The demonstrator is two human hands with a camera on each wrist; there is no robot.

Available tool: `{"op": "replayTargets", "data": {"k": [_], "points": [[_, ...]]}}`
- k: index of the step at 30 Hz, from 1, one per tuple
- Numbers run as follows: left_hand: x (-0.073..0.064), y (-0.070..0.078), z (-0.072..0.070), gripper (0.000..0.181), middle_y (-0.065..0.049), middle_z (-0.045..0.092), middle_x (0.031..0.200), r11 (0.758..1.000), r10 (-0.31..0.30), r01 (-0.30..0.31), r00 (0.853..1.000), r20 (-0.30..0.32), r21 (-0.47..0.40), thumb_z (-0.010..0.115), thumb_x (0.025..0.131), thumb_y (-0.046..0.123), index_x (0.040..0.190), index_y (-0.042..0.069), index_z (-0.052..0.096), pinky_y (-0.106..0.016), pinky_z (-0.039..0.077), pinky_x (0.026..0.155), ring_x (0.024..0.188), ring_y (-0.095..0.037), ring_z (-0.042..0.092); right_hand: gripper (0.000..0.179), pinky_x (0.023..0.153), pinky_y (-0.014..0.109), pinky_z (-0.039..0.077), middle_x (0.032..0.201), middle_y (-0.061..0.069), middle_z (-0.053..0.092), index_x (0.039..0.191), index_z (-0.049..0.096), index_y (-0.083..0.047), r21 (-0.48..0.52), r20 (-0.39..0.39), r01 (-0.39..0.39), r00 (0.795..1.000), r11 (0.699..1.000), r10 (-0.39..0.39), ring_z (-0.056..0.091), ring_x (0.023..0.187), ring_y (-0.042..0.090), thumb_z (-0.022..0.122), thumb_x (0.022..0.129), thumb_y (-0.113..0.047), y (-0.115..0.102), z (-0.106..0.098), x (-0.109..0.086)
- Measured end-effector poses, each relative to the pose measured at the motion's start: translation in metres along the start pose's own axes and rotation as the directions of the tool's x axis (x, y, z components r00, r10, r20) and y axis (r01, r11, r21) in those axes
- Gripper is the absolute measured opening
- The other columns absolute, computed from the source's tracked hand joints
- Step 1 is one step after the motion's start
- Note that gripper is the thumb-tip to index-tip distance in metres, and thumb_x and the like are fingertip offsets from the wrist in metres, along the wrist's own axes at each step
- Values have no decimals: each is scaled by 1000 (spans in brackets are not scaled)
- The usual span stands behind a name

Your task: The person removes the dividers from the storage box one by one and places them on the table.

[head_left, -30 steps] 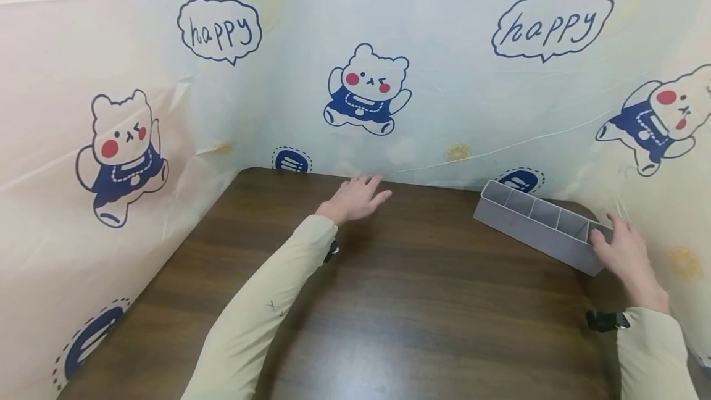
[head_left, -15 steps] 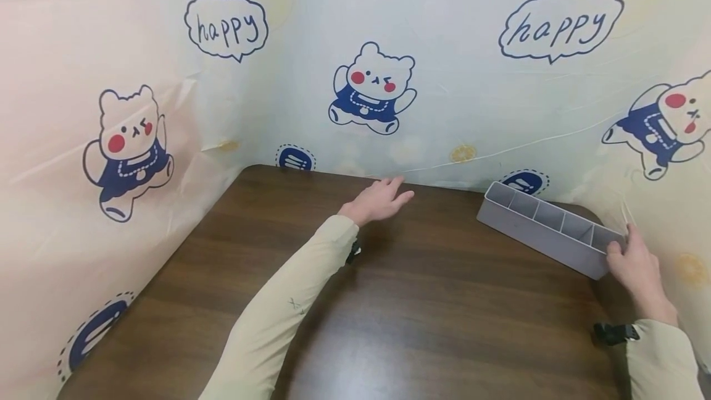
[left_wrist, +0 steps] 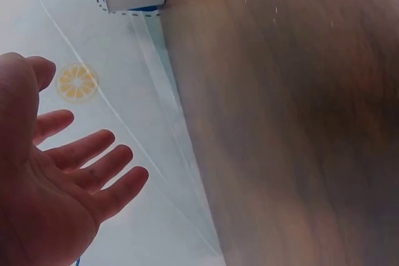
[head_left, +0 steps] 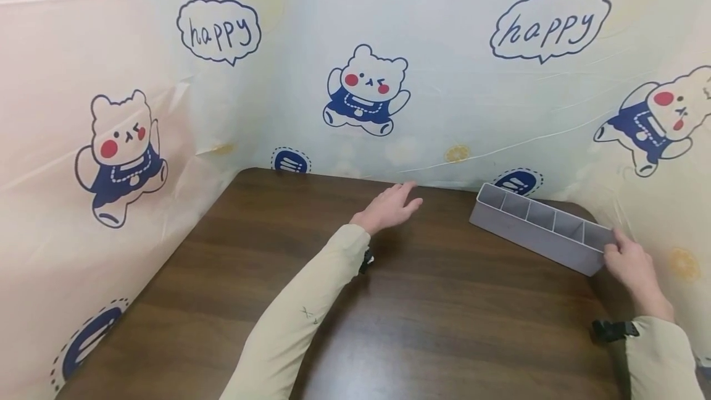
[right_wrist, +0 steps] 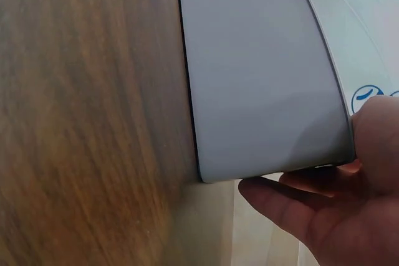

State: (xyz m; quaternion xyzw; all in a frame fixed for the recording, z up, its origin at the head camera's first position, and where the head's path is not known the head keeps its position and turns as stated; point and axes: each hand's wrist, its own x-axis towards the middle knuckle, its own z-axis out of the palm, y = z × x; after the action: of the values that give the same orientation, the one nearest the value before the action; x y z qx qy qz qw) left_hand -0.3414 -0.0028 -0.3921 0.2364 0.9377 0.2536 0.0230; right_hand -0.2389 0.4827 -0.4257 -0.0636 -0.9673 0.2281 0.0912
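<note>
A long grey organizer box point(head_left: 533, 236) stands at the back right of the brown table, slanting along its corner. Thin walls split it into several compartments. My right hand point(head_left: 633, 270) is at the box's right end. In the right wrist view, its fingers point(right_wrist: 283, 207) rest against the end face, while the thumb point(right_wrist: 377, 132) lies by the top rim. To the left of the box, my left hand point(head_left: 386, 207) is over the table's back edge, apart from the box. Its fingers are spread and relaxed in the left wrist view, palm showing, holding nothing.
Behind the table point(head_left: 416, 326) hangs a printed cloth point(head_left: 444, 97) with bears and "happy" bubbles, close against the back edge and sides. Dark straps point(head_left: 613, 330) circle both sleeved wrists.
My left hand has moved right along the back edge toward the box. My right thumb has come off the near rim to the box's end. The box has shifted slightly left.
</note>
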Motion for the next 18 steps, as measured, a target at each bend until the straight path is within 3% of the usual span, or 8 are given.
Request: {"op": "replayTargets", "data": {"k": [18], "points": [[12, 21, 43, 54, -6, 48, 148, 994, -4, 4, 1000, 4, -110, 39, 103, 47, 149, 18, 36, -39, 42, 109, 136, -20, 48, 59, 86, 68, 34, 139, 48, 26, 150, 20, 7, 11, 16, 3, 1000, 1000, -3, 32, 114, 72, 27, 98, -19, -1, -3, 2]]}}
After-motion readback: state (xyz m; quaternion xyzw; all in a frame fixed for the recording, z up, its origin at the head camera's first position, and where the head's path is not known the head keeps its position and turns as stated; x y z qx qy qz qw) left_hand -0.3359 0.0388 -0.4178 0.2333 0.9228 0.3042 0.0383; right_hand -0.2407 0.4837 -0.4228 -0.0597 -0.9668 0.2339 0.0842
